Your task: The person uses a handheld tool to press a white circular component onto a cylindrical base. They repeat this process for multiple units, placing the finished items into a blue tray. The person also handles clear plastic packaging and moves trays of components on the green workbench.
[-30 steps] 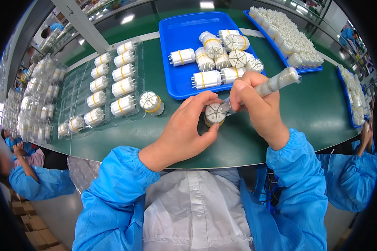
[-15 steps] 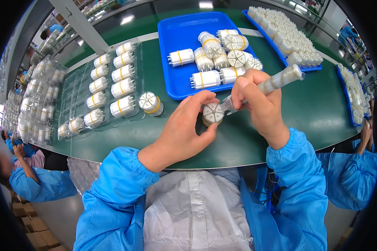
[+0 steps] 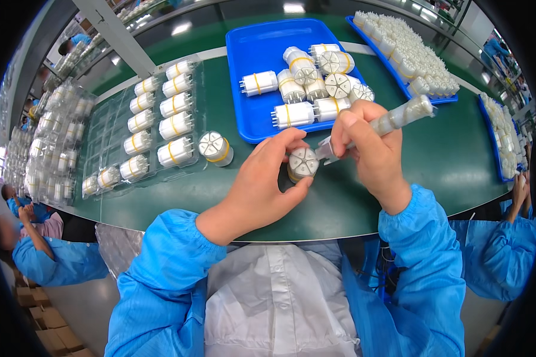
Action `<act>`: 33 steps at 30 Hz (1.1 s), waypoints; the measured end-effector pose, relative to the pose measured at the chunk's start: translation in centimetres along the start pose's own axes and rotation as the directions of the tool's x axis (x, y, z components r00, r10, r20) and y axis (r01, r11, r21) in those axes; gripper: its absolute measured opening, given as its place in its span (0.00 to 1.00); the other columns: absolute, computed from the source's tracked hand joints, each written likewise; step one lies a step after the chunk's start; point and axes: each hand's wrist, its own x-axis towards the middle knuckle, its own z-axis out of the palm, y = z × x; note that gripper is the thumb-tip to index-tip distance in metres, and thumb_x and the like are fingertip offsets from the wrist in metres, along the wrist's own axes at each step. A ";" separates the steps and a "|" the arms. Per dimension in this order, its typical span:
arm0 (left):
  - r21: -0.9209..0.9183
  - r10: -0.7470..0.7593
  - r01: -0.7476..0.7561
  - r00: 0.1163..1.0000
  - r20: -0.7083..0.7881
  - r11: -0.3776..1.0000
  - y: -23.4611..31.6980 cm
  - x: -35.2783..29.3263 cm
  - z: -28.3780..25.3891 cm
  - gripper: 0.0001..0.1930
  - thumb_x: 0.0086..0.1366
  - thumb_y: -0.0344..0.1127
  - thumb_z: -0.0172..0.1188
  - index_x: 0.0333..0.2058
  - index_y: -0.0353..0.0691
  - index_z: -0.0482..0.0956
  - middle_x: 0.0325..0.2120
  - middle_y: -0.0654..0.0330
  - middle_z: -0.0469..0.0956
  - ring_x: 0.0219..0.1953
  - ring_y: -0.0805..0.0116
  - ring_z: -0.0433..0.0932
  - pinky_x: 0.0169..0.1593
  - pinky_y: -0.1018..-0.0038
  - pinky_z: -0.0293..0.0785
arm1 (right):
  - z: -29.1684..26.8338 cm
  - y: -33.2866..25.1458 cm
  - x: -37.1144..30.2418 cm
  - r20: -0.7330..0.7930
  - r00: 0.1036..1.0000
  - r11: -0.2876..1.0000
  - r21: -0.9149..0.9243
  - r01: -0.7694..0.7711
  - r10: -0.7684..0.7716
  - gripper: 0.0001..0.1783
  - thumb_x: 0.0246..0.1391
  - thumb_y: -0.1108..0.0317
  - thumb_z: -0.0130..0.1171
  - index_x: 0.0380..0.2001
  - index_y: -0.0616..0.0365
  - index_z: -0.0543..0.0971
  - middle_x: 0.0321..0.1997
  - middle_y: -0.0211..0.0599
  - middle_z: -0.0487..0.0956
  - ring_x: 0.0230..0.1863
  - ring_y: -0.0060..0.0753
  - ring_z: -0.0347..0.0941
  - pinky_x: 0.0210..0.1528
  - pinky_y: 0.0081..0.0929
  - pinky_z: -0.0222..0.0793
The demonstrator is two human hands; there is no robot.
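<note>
A white cylinder (image 3: 303, 162) with a wedge-divided top stands upright near the frame's centre, while a translucent tool (image 3: 402, 115) slants toward upper right, its clear tip (image 3: 326, 150) perhaps touching the cylinder.

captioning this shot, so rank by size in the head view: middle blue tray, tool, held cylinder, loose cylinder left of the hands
1. Middle blue tray
2. Tool
3. Held cylinder, partly covered, and loose cylinder: too alike to rank
</note>
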 end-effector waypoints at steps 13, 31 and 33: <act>0.166 0.116 -0.113 0.993 -0.009 0.980 0.6 0.1 -0.4 0.29 0.53 0.29 0.70 0.53 0.34 0.71 0.44 0.52 0.76 0.45 0.55 0.73 0.48 0.65 0.71 | 0.4 0.8 -0.1 0.001 1.000 1.000 0.003 -0.029 0.029 0.16 0.63 0.66 0.54 0.20 0.55 0.71 0.20 0.27 0.74 0.21 0.15 0.66 0.24 0.18 0.60; 0.650 -0.193 0.226 0.973 -0.123 0.726 0.6 -2.3 -8.5 0.24 0.65 0.38 0.59 0.54 0.29 0.67 0.44 0.40 0.70 0.40 0.42 0.77 0.41 0.60 0.77 | 0.5 1.8 -0.3 -0.005 0.998 0.982 -0.183 0.054 -0.055 0.15 0.65 0.68 0.54 0.22 0.57 0.71 0.21 0.28 0.74 0.23 0.16 0.66 0.27 0.19 0.62; 0.605 -0.202 0.229 0.973 -0.115 0.762 0.1 -2.2 -9.2 0.20 0.66 0.38 0.58 0.51 0.31 0.69 0.40 0.42 0.72 0.40 0.43 0.77 0.41 0.57 0.76 | 0.4 1.7 -0.3 -0.008 0.998 0.977 -0.205 0.066 -0.069 0.15 0.65 0.68 0.54 0.22 0.57 0.71 0.21 0.29 0.74 0.24 0.17 0.67 0.27 0.19 0.62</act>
